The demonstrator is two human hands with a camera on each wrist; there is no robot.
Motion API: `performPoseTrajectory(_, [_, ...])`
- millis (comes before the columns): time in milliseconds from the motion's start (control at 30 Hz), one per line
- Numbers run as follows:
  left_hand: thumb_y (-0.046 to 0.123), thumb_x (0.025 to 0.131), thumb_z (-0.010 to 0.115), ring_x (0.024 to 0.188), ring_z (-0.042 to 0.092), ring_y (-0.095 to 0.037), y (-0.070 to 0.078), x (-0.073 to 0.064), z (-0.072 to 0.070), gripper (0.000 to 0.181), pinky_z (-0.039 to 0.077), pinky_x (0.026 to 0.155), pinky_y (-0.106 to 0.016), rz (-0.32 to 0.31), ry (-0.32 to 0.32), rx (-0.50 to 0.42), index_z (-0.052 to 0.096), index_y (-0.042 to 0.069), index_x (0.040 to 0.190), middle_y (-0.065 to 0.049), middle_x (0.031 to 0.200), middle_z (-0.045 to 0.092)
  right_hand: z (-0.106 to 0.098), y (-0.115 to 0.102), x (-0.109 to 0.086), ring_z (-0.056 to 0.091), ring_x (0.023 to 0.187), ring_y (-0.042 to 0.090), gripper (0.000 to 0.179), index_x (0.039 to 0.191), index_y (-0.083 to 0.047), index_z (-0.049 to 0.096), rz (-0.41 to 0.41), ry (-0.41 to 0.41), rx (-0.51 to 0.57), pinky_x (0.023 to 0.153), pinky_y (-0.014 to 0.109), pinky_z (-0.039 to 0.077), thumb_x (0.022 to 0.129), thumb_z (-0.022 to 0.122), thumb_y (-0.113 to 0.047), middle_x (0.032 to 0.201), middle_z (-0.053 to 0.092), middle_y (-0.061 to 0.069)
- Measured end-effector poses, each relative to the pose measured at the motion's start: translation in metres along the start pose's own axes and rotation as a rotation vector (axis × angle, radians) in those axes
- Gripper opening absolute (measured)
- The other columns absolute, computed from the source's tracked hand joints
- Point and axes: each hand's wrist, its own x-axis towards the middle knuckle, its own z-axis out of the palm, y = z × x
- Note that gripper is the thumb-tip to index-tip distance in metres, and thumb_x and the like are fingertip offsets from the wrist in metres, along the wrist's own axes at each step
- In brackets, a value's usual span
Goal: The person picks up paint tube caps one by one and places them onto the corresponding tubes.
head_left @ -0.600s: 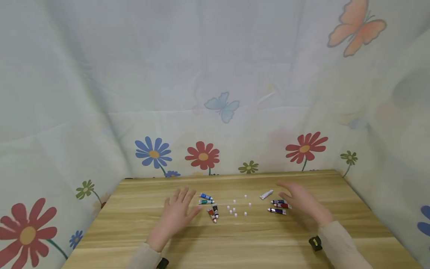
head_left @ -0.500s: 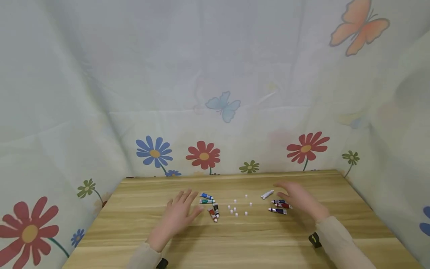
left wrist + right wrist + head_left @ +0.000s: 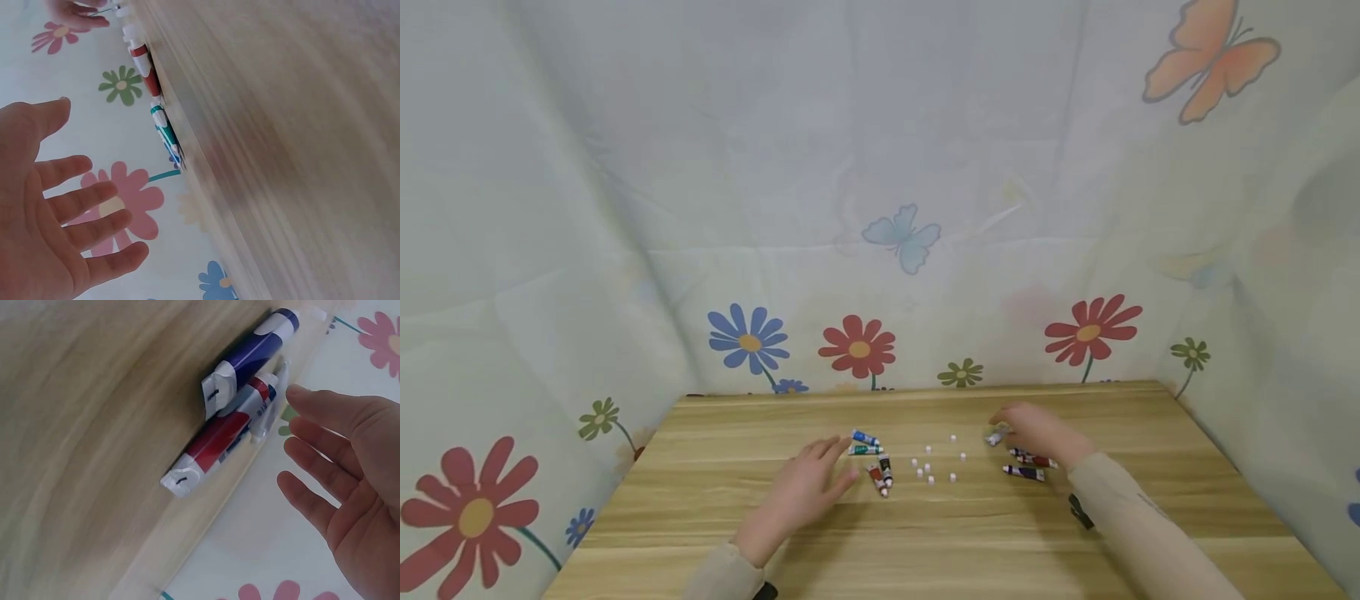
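In the head view my right hand [image 3: 1037, 429] is over a white paint tube [image 3: 996, 437], its fingertips right at the tube and covering part of it. The right wrist view shows those fingers loosely bent, apart from the purple paint tube [image 3: 259, 353] and the red paint tube [image 3: 219, 440]. My left hand [image 3: 801, 490] hovers with spread fingers beside a blue tube [image 3: 866, 437], a green tube [image 3: 865, 450], a black tube [image 3: 886, 469] and a red-brown tube [image 3: 876, 479]. Nothing lies in its palm, as the left wrist view shows.
Several small white caps [image 3: 927, 467] are scattered between the two groups of tubes. A dark blue tube lies partly hidden behind the red one. The wooden table [image 3: 925, 542] ends at a flower-printed cloth [image 3: 775, 167] at the back and sides.
My right hand has moved left and its fingertips have come down over the white paint tube. The left hand has stayed near its tubes. The whole scene has shifted slightly to the right.
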Motion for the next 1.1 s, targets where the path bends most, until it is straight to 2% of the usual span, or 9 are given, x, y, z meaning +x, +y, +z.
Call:
performPoseTrajectory(200, [0.064, 0.090, 0.035, 0.120, 0.045, -0.032, -0.001, -0.003, 0.001, 0.067, 0.040, 0.090, -0.054, 0.008, -0.009, -0.005, 0.043, 0.019, 0.139, -0.011, 0.135, 0.047, 0.009, 0.002, 0.007, 0.060, 0.085, 0.020, 0.024, 0.100, -0.007, 0.068, -0.065, -0.013, -0.039, 0.076, 0.038, 0.049, 0.076, 0.073, -0.006, 0.094, 0.064, 0.004])
performPoseTrajectory(300, [0.063, 0.090, 0.036, 0.118, 0.046, -0.032, -0.001, -0.004, 0.002, 0.067, 0.040, 0.089, -0.054, 0.019, -0.007, -0.010, 0.045, 0.016, 0.138, -0.012, 0.134, 0.047, 0.010, 0.003, 0.007, 0.060, 0.081, 0.019, 0.019, 0.094, -0.009, 0.069, -0.069, -0.020, -0.067, 0.074, 0.037, 0.050, 0.076, 0.073, -0.007, 0.089, 0.064, 0.003])
performPoseTrajectory(700, [0.057, 0.091, 0.044, 0.114, 0.051, -0.029, -0.003, -0.001, 0.005, 0.060, 0.042, 0.090, -0.049, 0.079, 0.018, 0.007, 0.050, 0.014, 0.134, -0.010, 0.128, 0.053, 0.010, 0.005, 0.014, 0.053, 0.068, 0.010, 0.007, 0.086, -0.009, 0.066, 0.003, -0.035, -0.040, 0.066, 0.031, 0.048, 0.081, 0.071, -0.011, 0.078, 0.060, -0.003])
performPoseTrajectory(867, [0.062, 0.090, 0.040, 0.115, 0.051, -0.027, 0.000, 0.006, 0.006, 0.063, 0.042, 0.091, -0.048, 0.070, -0.018, -0.004, 0.050, 0.017, 0.133, -0.006, 0.128, 0.053, 0.008, 0.012, 0.010, 0.049, 0.064, 0.010, 0.009, 0.084, -0.008, 0.061, 0.022, -0.016, 0.004, 0.061, 0.030, 0.045, 0.081, 0.069, -0.008, 0.073, 0.055, -0.004])
performPoseTrajectory(1100, [0.053, 0.090, 0.051, 0.114, 0.051, -0.028, 0.005, 0.020, 0.010, 0.055, 0.042, 0.091, -0.048, 0.074, -0.045, -0.015, 0.052, 0.017, 0.131, -0.008, 0.127, 0.054, 0.008, 0.026, 0.001, 0.046, 0.061, 0.012, 0.013, 0.083, -0.008, 0.056, 0.086, -0.016, 0.059, 0.056, 0.029, 0.041, 0.083, 0.069, -0.009, 0.069, 0.051, -0.004])
